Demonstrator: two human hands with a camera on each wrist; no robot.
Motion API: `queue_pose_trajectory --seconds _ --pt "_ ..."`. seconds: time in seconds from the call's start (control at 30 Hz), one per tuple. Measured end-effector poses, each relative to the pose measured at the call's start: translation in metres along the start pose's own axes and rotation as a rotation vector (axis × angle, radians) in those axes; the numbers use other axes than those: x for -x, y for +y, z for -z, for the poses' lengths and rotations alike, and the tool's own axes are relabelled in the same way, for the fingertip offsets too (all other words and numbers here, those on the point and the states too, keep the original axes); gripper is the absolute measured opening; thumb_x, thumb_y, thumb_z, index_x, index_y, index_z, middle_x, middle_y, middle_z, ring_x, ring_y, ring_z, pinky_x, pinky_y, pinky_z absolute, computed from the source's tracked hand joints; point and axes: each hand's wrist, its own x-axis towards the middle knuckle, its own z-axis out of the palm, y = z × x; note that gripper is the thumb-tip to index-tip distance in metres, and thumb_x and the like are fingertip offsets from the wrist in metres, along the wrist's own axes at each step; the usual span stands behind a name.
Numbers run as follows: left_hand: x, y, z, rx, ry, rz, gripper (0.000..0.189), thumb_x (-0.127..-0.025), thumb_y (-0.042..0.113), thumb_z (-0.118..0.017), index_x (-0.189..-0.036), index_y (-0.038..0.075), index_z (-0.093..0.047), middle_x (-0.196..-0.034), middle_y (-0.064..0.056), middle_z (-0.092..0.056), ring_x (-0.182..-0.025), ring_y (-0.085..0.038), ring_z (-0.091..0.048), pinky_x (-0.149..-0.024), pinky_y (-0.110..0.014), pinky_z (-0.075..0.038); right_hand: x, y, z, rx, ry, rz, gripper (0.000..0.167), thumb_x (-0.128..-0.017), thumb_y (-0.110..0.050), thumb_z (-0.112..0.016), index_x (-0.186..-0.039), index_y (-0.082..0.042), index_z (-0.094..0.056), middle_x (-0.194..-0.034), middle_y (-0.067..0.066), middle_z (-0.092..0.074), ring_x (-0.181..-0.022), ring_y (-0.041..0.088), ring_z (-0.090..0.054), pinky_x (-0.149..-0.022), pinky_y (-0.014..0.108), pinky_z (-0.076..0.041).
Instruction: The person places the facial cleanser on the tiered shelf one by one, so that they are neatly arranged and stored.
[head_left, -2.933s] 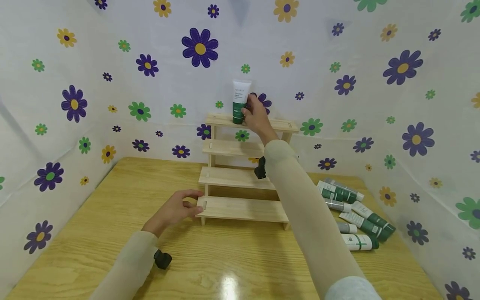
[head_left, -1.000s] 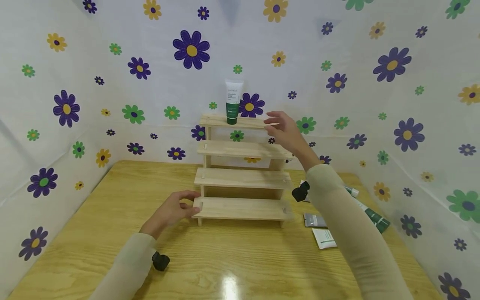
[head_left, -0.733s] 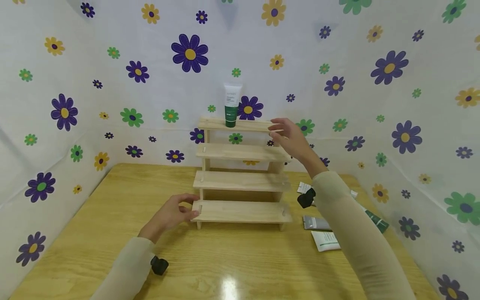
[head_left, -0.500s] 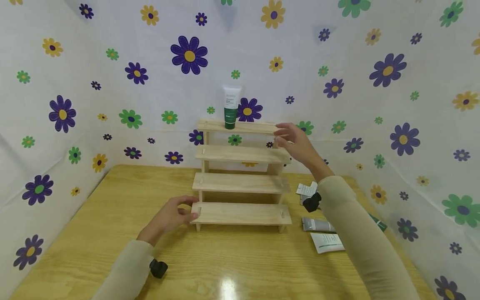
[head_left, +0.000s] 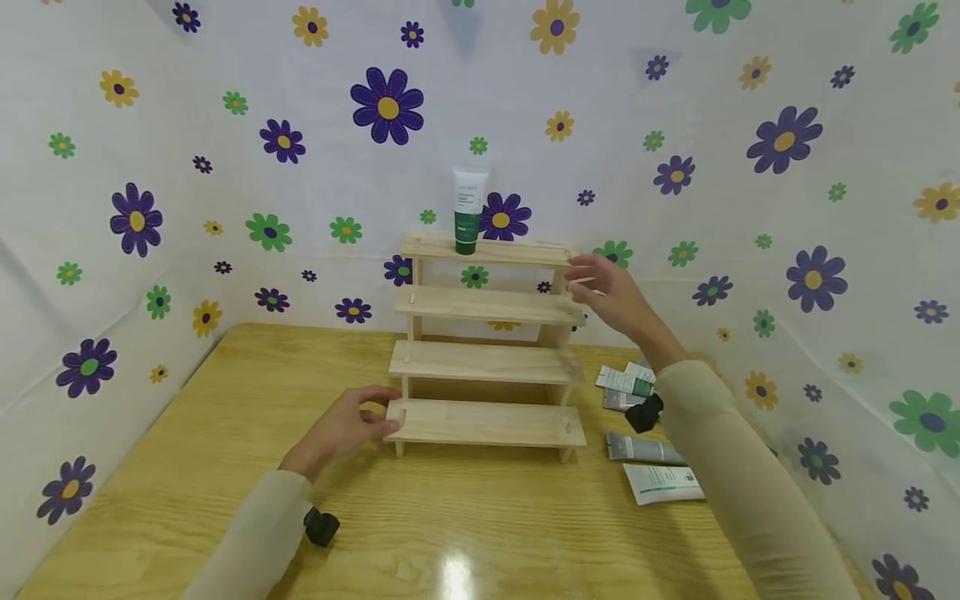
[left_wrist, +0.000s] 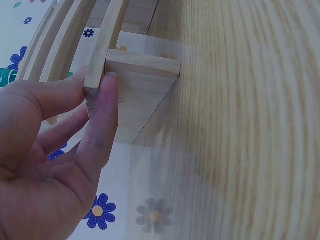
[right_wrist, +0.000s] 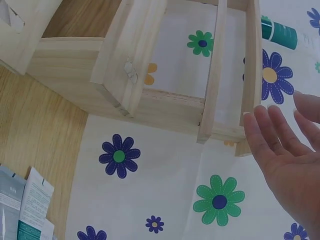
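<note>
A pale wooden stepped display rack (head_left: pixel 487 422) stands on the table. On its left side, my left hand (head_left: pixel 347 427) pinches the end of the lowest shelf; in the left wrist view, the thumb (left_wrist: pixel 55 97) and fingers (left_wrist: pixel 102 115) lie on either side of the board. One white and green squeeze tube (head_left: pixel 468 215) stands upright on the top shelf, left of its middle. My right hand (head_left: pixel 611 293) is at the right end of the top shelf, holding nothing. In the right wrist view its relaxed fingers (right_wrist: pixel 255 132) are right by the shelf end.
Several squeeze tubes lie on the table to the right, among them a grey tube (head_left: pixel 645 448) and a white tube (head_left: pixel 663 483); my right sleeve (head_left: pixel 750 475) hides part of the group. A flower-printed sheet (head_left: pixel 315 150) surrounds the wooden table (head_left: pixel 420 517) at the back and sides.
My right hand has let go of the squeeze tube, which stays on the top shelf, and has moved right and down to the shelf's end. The left hand keeps its hold.
</note>
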Motion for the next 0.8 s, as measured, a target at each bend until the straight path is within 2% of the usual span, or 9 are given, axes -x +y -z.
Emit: queue_pose_trajectory --seconds 0.2,0.5,0.8 --pt "0.000 0.000 0.001 -0.010 -0.004 -0.007 0.052 -0.096 0.012 -0.073 -0.145 0.007 -0.056 -0.145 -0.019 -0.056 -0.099 -0.019 -0.072 -0.086 -0.037 -0.063 0.004 0.006 -0.001 0.010 -0.024 0.010 0.048 -0.105 -0.009 -0.058 -0.148 0.005 -0.043 -0.142 0.030 -0.057 -0.129 0.047 -0.060 -0.108 0.059 -0.050" --pt "0.001 0.003 0.001 -0.018 -0.004 -0.008 0.052 -0.097 0.013 -0.073 -0.146 0.006 -0.055 -0.149 -0.020 -0.053 -0.101 -0.020 -0.072 -0.085 -0.036 -0.063 0.013 0.008 0.003 0.056 -0.052 -0.004 0.047 -0.105 -0.012 -0.059 -0.148 0.001 -0.045 -0.142 0.029 -0.058 -0.131 0.047 -0.058 -0.110 0.062 -0.048" --pt "0.000 0.002 0.002 -0.037 -0.015 -0.027 0.052 -0.097 0.013 -0.072 -0.145 0.004 -0.054 -0.149 -0.022 -0.053 -0.102 -0.020 -0.072 -0.085 -0.036 -0.063 0.028 0.016 0.011 0.116 -0.093 -0.002 0.046 -0.105 -0.010 -0.059 -0.146 0.005 -0.046 -0.139 0.031 -0.060 -0.126 0.049 -0.062 -0.106 0.062 -0.052"
